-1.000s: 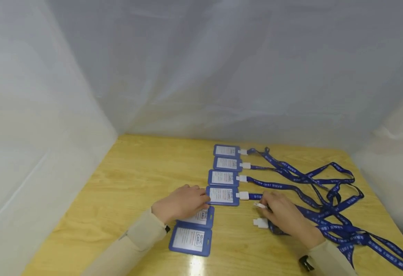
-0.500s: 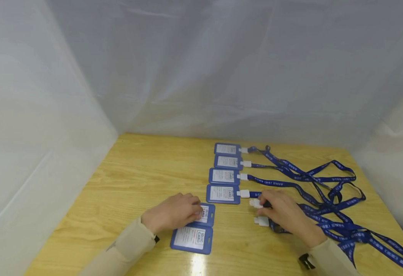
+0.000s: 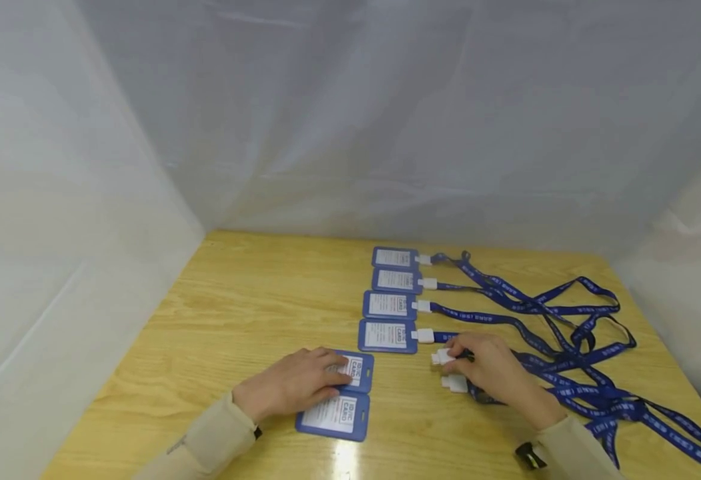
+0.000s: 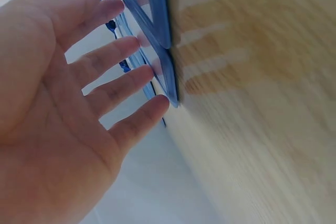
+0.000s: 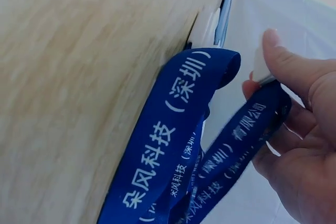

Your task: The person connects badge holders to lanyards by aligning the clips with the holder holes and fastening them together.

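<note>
My left hand (image 3: 290, 381) reaches over a blue ID card holder (image 3: 363, 375), its fingertips on the holder's left part and the fingers spread fairly straight. In the left wrist view the fingertips (image 4: 157, 103) come right at the holder's edge. Just nearer lies a second loose holder (image 3: 335, 419), partly under my thumb. With thumb and fingers, my right hand (image 3: 487, 363) pinches the white plastic clip (image 3: 442, 357) of a blue lanyard (image 5: 239, 142); the clip points left toward the holders. Another white clip (image 3: 455, 383) rests on the table below this hand.
Several card holders (image 3: 387, 336) joined to lanyards by white clips form a column farther back. Their blue straps (image 3: 596, 400) lie looped and crossing over the right side of the wooden table (image 3: 236, 300). Pale sheeting (image 3: 356, 133) stands around the back and sides.
My left hand has moved left and nearer, from the attached holder's edge onto the loose one, fingers straightening. My right hand has turned the pinched clip flatter, facing left.
</note>
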A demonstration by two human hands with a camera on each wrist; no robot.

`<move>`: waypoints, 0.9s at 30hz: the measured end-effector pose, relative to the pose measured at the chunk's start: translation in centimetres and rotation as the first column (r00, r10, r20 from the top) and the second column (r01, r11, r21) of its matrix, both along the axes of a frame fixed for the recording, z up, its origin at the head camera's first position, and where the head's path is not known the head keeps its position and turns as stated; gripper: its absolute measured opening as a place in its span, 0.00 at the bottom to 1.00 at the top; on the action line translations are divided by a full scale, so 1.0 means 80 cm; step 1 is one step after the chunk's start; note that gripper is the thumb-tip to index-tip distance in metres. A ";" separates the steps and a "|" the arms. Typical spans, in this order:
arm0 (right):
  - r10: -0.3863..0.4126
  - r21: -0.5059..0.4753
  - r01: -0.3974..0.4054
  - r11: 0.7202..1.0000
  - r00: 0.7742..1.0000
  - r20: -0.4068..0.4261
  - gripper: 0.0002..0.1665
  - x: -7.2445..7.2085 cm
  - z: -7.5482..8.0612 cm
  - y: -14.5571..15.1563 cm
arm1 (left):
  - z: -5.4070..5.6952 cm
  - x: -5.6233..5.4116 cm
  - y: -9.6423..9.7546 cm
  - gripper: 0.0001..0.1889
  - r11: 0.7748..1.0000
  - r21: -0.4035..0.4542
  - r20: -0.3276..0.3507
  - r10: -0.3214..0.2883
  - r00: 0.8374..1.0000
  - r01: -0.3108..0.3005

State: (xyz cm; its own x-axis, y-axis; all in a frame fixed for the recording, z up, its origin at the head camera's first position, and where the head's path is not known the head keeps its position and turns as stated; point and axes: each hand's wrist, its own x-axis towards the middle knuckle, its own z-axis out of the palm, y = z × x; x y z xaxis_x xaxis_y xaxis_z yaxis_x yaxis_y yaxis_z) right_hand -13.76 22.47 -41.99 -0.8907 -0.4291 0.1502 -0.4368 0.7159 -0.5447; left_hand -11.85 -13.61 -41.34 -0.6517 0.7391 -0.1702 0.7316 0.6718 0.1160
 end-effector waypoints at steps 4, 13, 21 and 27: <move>-0.007 0.032 0.007 0.999 1.000 0.010 0.08 0.000 0.003 -0.001 | 0.000 0.001 0.003 0.21 1.000 0.002 0.003 0.006 1.000 -0.006; 0.026 0.017 -0.026 1.000 1.000 0.009 0.09 -0.001 0.004 0.001 | -0.002 0.001 0.013 0.22 1.000 -0.005 -0.008 -0.025 1.000 0.025; 0.027 0.006 -0.027 1.000 0.999 -0.026 0.09 0.001 0.001 -0.004 | -0.002 0.004 0.023 0.25 0.998 -0.044 -0.003 -0.051 0.999 0.051; 0.026 0.004 -0.026 1.000 0.999 -0.029 0.09 0.001 0.000 -0.004 | 0.000 0.004 0.030 0.26 0.996 -0.074 0.032 -0.048 0.998 0.051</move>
